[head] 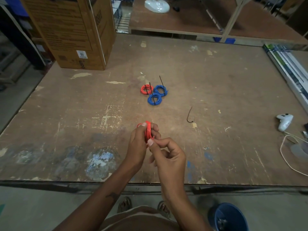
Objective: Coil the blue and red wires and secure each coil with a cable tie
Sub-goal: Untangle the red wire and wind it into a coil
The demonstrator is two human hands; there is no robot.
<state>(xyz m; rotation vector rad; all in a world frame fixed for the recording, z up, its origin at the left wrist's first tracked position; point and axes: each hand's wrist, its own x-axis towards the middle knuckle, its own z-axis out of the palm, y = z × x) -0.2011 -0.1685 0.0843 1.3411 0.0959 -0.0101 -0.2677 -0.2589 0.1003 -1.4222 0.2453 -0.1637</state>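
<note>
Three coils already lie tied at the centre of the worktop [216,77]: a red coil [146,89] and two blue coils [160,90], each with a black tie sticking up or across it. A fourth, the red wire [148,130], is held low in the frame's centre, wound into a ring. The left hand [139,144] grips that ring with curled fingers; the right hand [168,155] pinches its loose end at the ring's lower edge. A spare tie [189,115] lies right of centre, untouched. By my reading, only tucking the end and tying this coil remain.

No readable text on cardboard box [70,30]
</note>
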